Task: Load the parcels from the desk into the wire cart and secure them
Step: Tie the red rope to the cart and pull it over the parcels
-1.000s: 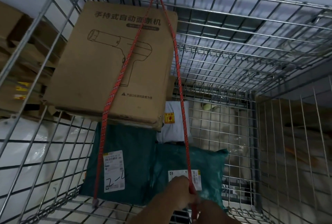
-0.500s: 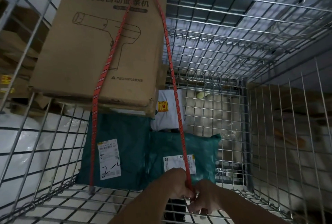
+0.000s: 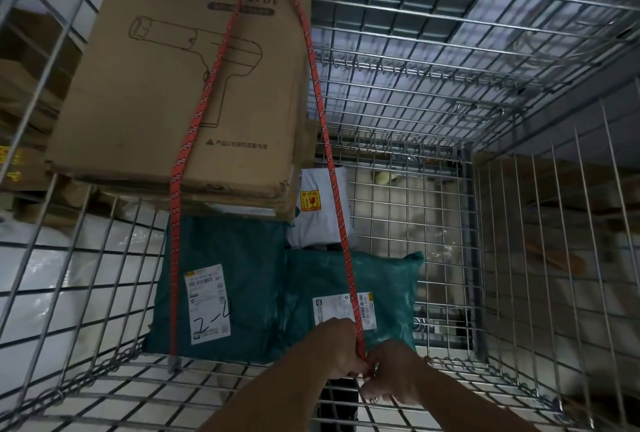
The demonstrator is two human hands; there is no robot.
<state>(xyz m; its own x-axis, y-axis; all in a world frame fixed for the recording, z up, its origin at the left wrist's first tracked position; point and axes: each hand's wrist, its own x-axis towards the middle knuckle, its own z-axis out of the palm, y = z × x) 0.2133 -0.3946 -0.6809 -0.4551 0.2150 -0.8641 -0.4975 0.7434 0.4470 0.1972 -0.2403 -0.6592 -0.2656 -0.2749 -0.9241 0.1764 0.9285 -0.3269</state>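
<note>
The wire cart point(image 3: 485, 140) holds a cardboard box point(image 3: 180, 85), two teal mailers point(image 3: 242, 293) and a white mailer point(image 3: 322, 213); left hand point(image 3: 337, 350) and right hand point(image 3: 391, 372) both pinch the red rope point(image 3: 313, 67)

This looks like a parcel depot or courier storeroom. A wire cart point(image 3: 433, 60) holds a brown cardboard box point(image 3: 180, 85), two green mailer bags point(image 3: 242, 275) with printed shipping labels point(image 3: 207, 303) and a white mailer point(image 3: 322, 213) bearing a fragile sticker. More cartons point(image 3: 24, 92) and white sacks point(image 3: 52, 279) lie beyond the cart's left edge.
</note>
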